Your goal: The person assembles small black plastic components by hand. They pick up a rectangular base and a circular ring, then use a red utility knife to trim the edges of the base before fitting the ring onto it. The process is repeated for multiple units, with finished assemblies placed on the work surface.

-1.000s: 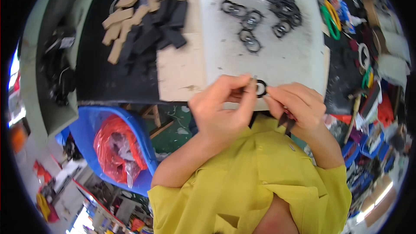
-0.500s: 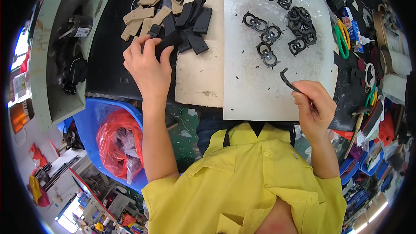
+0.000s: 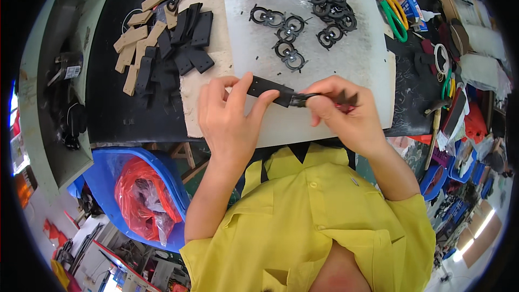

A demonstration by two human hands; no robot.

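Over the near part of a white sheet (image 3: 243, 43), my left hand (image 3: 230, 116) grips a flat black rectangular tab (image 3: 265, 88) with small holes, between thumb and fingers. A thin black strip (image 3: 305, 98) is pinched in my right hand (image 3: 348, 113); its end meets the tab's right end, and motion blur hides whether they are joined. Something dark and blurred also shows within the right hand's curled fingers. Left of the sheet lies a heap of black tabs (image 3: 201, 30). Beyond my hands, black ring-shaped buckles (image 3: 289, 54) with shiny centres lie on the sheet, several of them piled together.
Beige tabs (image 3: 130, 39) lie left of the black heap on the dark table. Under the sheet is a cream board (image 3: 210, 73). Green-handled scissors (image 3: 397, 24) and a blue-and-white box stand at the right. A blue bin (image 3: 181, 184) with a red bag sits below left.
My left hand has left the heap with a black tab and come right, over the sheet. The right hand has moved left with its strip, meeting the tab. The whole view has shifted.
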